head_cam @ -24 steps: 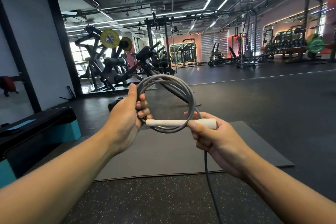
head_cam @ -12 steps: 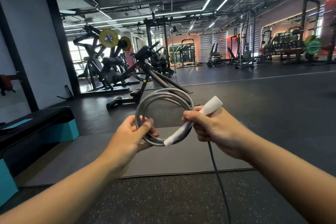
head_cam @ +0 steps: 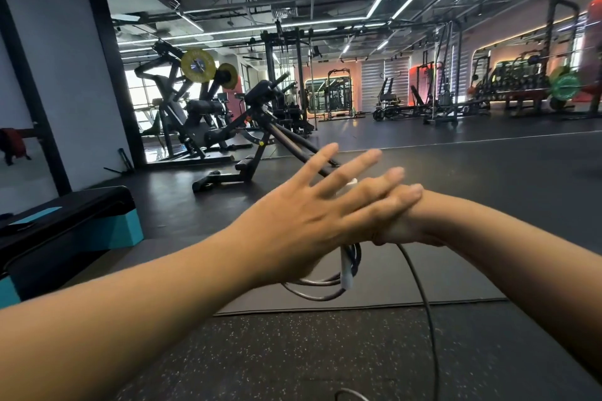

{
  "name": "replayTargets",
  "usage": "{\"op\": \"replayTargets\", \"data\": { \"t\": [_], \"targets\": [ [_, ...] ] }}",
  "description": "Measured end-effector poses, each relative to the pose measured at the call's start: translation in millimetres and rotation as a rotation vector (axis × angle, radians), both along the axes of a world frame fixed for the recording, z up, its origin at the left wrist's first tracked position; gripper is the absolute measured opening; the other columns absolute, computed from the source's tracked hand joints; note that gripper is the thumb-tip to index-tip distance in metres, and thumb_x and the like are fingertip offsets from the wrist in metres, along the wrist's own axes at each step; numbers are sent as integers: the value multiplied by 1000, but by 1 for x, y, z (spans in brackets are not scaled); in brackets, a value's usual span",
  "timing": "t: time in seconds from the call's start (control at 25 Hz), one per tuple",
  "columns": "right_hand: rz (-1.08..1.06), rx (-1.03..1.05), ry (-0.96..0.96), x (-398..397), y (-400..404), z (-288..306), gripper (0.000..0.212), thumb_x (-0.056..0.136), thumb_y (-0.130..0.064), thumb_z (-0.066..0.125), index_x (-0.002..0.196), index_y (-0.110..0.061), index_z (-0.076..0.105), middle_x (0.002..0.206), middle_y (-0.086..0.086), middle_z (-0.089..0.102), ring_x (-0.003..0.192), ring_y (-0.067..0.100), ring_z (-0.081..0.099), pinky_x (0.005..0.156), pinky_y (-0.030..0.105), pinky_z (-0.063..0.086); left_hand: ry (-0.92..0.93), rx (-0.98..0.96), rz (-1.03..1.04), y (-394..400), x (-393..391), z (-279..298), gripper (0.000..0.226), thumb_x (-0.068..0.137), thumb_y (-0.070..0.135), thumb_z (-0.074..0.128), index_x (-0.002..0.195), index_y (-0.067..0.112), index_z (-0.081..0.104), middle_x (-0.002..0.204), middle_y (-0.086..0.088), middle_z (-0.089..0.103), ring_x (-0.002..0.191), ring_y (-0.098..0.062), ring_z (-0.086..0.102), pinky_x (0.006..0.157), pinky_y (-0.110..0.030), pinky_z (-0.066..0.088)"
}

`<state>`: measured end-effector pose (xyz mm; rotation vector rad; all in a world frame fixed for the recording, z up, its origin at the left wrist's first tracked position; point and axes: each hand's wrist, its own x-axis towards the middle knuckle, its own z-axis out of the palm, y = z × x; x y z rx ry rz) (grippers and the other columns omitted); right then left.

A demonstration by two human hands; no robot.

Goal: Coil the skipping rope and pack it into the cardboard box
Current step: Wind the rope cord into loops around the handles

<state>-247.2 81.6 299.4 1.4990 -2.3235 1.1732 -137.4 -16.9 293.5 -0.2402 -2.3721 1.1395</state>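
The grey skipping rope (head_cam: pixel 321 293) hangs in a coil just below the spot where my two hands meet. One white handle (head_cam: pixel 347 270) points down through the coil. My left hand (head_cam: pixel 303 218) lies palm down over my right hand, fingers spread and straight. My right hand (head_cam: pixel 404 228) is mostly hidden beneath those fingers and is closed around the rope and handle. From it the loose end of the rope (head_cam: pixel 426 312) trails down to the floor. No cardboard box is in view.
A dark grey mat (head_cam: pixel 407 283) lies on the speckled rubber floor under my hands. A black and teal step platform (head_cam: pixel 75 221) stands at the left. Weight machines (head_cam: pixel 228 127) stand behind it, with racks along the far wall.
My left hand has let go of the coil's left side, spread its fingers and swung over my right hand. The coil has dropped from upright in front to hanging below.
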Motion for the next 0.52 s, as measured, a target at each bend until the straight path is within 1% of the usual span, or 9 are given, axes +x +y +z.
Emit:
{"op": "replayTargets", "data": {
  "t": [0.04, 0.08, 0.12, 0.16, 0.24, 0.32, 0.4, 0.44, 0.52],
  "targets": [
    [123, 148, 45, -6, 5, -16, 12, 94, -8, 60, 86, -11, 68, 92, -6, 71, 107, 37, 65, 80, 17, 53, 32, 3, 37, -3, -2, -1, 100, 75, 24, 71, 161, 12, 20, 157, -13, 41, 143, -36, 37, 113, -55, 34],
    [312, 234, -62, -5, -11, -12, 23, 87, -7, 69, 69, -19, 60, 69, -12, 60, 78, 25, 62, 57, 16, 45, 70, 12, 71, -7, -4, -2, 90, 74, 25, 72, 154, 7, 34, 142, -14, 53, 125, -34, 51, 101, -49, 44],
    [403, 360, -163, -17, 0, -4, 28, 81, -7, 73, 63, -20, 56, 57, -11, 50, 60, 16, 49, 49, 21, 37, 105, 19, 89, -11, -6, -3, 73, 74, 25, 70, 142, 5, 49, 126, -14, 60, 105, -31, 57, 84, -42, 49],
    [389, 404, -180, -32, 13, -3, 26, 78, -10, 74, 61, -17, 56, 54, -8, 46, 54, 13, 40, 50, 25, 34, 135, 24, 91, -16, -8, -5, 53, 75, 25, 69, 123, 6, 59, 112, -13, 62, 88, -29, 58, 70, -38, 45],
    [317, 336, -122, -34, 6, -7, 22, 76, -17, 74, 65, -7, 59, 60, 0, 43, 59, 15, 35, 57, 33, 32, 160, 56, 99, -21, -10, -7, 24, 74, 20, 69, 92, 10, 58, 89, -12, 60, 67, -27, 53, 55, -35, 34],
    [362, 296, -131, -27, 0, -12, 30, 75, -23, 73, 71, 2, 57, 67, 5, 40, 66, 21, 33, 63, 38, 28, 154, 85, 140, -24, -9, -10, 17, 72, 14, 69, 80, 12, 54, 76, -9, 55, 60, -27, 49, 50, -35, 29],
    [374, 269, -91, -29, -2, -14, 30, 77, -28, 72, 75, -1, 60, 67, 5, 45, 65, 21, 37, 63, 40, 32, 151, 92, 211, -26, -6, -13, 18, 69, 11, 69, 74, 14, 53, 69, -7, 52, 58, -27, 49, 50, -34, 26],
    [346, 269, -30, -30, 2, -11, 27, 79, -31, 72, 76, -5, 63, 68, 6, 51, 64, 22, 42, 63, 40, 37, 155, 87, 272, -26, -5, -14, 19, 66, 12, 71, 71, 15, 53, 66, -6, 52, 57, -27, 50, 50, -33, 23],
    [293, 286, 138, -28, 2, -17, 26, 86, -36, 68, 80, -10, 64, 82, 11, 62, 72, 27, 55, 69, 43, 47, 162, 144, 384, -26, -3, -17, 26, 56, 16, 78, 64, 15, 54, 58, -5, 53, 54, -27, 52, 50, -31, 20]
  ]
}}
